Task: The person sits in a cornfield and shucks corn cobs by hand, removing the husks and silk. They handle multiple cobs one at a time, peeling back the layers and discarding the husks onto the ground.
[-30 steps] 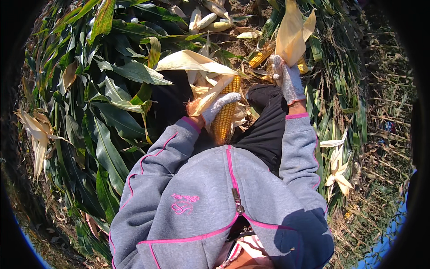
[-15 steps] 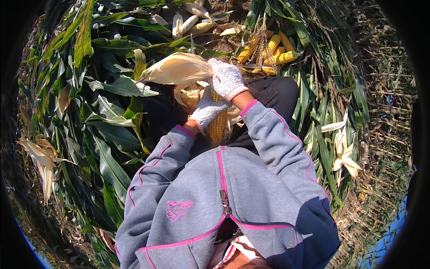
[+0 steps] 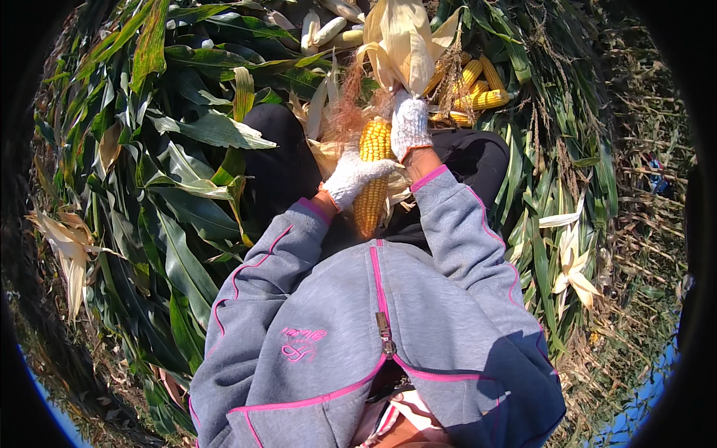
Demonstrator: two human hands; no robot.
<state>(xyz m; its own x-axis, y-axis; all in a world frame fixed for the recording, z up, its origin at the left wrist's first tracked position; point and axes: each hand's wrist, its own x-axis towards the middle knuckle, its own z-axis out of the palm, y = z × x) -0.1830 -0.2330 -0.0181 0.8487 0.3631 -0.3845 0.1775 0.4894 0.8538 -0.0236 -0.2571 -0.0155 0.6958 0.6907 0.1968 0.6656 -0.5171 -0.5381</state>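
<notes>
My left hand [image 3: 354, 176], in a white knit glove, is wrapped round a yellow corn cob [image 3: 376, 140] in front of my lap. The upper kernels are bare, and brown silk [image 3: 349, 104] hangs off toward the far left. My right hand [image 3: 410, 127], gloved the same way, grips dry pale husk [image 3: 407, 46] just right of the cob's far end. That husk stands out beyond my hand, away from me. More pale husk [image 3: 324, 154] shows beside the cob. The cob's near end points at my jacket.
Several husked yellow cobs [image 3: 478, 95] lie in a pile at the far right. Pale cobs [image 3: 328, 31] lie at the far left of centre. Green corn stalks and leaves [image 3: 187, 261] cover the ground on both sides. Dry husks [image 3: 571, 261] lie at the right.
My right hand has swung the husk from the left side to the far side, off the cob. The kernels and the silk now show. My left hand still holds the cob.
</notes>
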